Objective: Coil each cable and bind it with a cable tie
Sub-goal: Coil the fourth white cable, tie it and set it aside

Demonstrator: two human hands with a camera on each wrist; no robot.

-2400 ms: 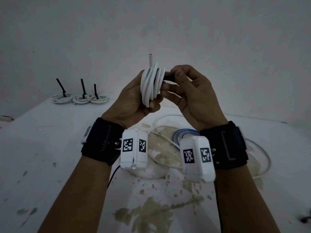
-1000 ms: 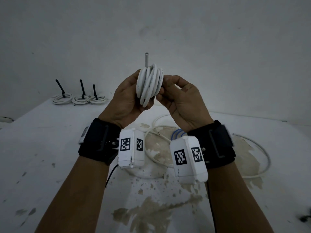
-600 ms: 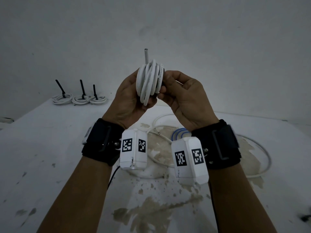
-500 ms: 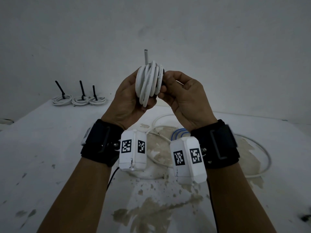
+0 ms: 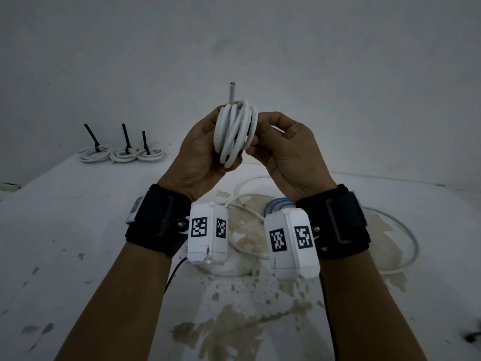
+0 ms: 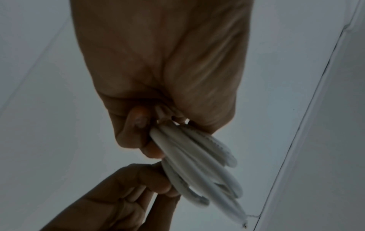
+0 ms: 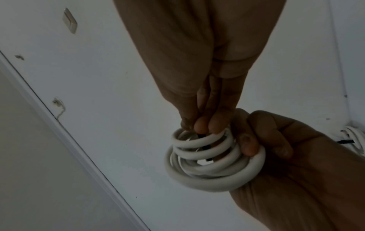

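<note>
A white cable coil (image 5: pixel 235 131) stands on edge in the air in front of me, one stub end pointing up. My left hand (image 5: pixel 205 152) grips its left side, fingers curled round the loops (image 6: pixel 197 156). My right hand (image 5: pixel 273 142) is at the coil's right rim. In the right wrist view its bunched fingertips (image 7: pixel 201 125) pinch a small dark strip, apparently a black cable tie (image 7: pixel 200 135), against the top loops (image 7: pixel 207 171). Most of the tie is hidden by the fingers.
Three white coils (image 5: pixel 122 153) bound with black ties lie in a row at the back left of the white table (image 5: pixel 65 230). Below my wrists lie loose white cable (image 5: pixel 406 238) and a blue cable (image 5: pixel 278 204). A wall stands close behind.
The right hand's fingers have shifted up the coil's right side and closed in at its rim. The coil and left hand have stayed almost still.
</note>
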